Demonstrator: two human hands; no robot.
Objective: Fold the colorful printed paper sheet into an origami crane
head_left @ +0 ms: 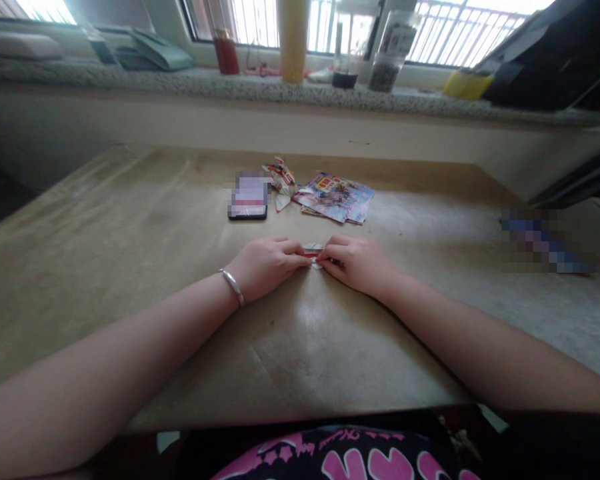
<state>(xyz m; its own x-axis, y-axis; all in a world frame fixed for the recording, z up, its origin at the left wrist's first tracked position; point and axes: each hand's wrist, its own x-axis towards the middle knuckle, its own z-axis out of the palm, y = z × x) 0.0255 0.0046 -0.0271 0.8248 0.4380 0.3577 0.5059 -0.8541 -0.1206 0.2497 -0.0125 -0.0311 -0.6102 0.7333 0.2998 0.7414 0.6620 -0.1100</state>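
Both my hands rest on the tan table [130,227] and pinch a small folded piece of red and white paper [313,252] between them. My left hand [265,265], with a silver bracelet on the wrist, grips its left side with fingers closed. From the right, my right hand [357,261] grips the other side, fingers curled. Most of the paper is hidden by my fingers.
Beyond my hands lie a dark phone [249,197], a crumpled folded paper [283,180] and a stack of printed colour sheets [336,197]. A blurred object [547,248] lies at the right. The windowsill [180,83] holds jars, a yellow cylinder and other items.
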